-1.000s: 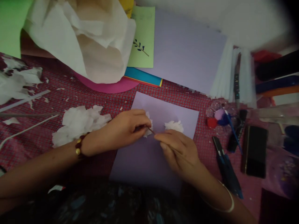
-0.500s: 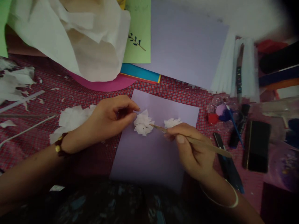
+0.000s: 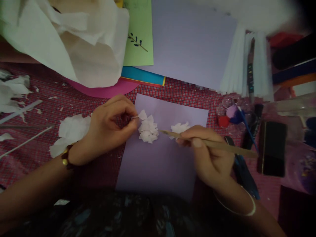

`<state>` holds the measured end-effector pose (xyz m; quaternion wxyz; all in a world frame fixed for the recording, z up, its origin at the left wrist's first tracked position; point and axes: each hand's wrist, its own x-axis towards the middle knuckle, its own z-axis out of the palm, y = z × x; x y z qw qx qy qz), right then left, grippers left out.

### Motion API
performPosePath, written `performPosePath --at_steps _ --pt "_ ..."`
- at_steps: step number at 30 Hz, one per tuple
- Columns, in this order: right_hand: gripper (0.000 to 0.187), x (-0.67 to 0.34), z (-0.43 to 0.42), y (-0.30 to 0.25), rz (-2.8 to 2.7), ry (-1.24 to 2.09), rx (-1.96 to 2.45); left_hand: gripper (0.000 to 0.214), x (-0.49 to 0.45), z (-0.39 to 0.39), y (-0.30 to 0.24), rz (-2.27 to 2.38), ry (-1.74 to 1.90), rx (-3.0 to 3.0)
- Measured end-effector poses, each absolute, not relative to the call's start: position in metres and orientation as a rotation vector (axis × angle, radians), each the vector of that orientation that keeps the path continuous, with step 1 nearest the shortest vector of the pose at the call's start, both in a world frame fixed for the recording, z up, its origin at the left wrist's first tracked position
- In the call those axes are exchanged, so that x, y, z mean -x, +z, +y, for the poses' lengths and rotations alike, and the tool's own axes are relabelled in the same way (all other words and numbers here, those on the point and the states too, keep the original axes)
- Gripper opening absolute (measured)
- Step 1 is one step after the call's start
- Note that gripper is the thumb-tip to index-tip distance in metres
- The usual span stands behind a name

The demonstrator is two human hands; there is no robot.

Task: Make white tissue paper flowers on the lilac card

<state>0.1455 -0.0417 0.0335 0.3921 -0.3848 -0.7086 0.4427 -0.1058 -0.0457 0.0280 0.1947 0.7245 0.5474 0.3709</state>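
A lilac card (image 3: 158,158) lies on the red checked cloth in front of me. Two white tissue flowers sit on it: a larger one (image 3: 148,130) at the left and a smaller one (image 3: 180,127) to its right. My left hand (image 3: 111,126) pinches the top left edge of the larger flower between thumb and fingers. My right hand (image 3: 209,154) is closed round a thin wooden stick (image 3: 222,146), whose tip points left toward the larger flower, a little short of it. The smaller flower is partly hidden behind my right fingers.
White tissue scraps (image 3: 70,131) lie left of my left hand. A big sheet of white tissue (image 3: 74,42), a green card (image 3: 139,36) and a large lilac sheet (image 3: 192,46) lie behind. Paint pots (image 3: 228,117), a brush, pens and a black phone (image 3: 271,148) are at the right.
My hands have drawn apart. The right hand pulled the stick out of the larger flower and moved right. The left hand uncovered the flower and now pinches its edge.
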Motion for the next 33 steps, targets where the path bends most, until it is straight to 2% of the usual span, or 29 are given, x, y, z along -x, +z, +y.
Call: performPosePath --at_steps 4,22,33 --pt "0.021 -0.1424 -0.0419 0.0307 -1.993 1.119 0.897 0.013 0.1043 -0.0472 0.0254 1.542 1.005 -2.001" --pt "0.02 -0.1404 -0.0421 0.0279 -1.96 1.11 0.919 0.01 0.1037 -0.0477 0.0204 1.58 0.909 -1.994" --pt "0.02 -0.1385 -0.0389 0.0275 -2.135 1.076 0.886 0.011 0.1044 -0.0473 0.0179 1.53 0.913 -2.008"
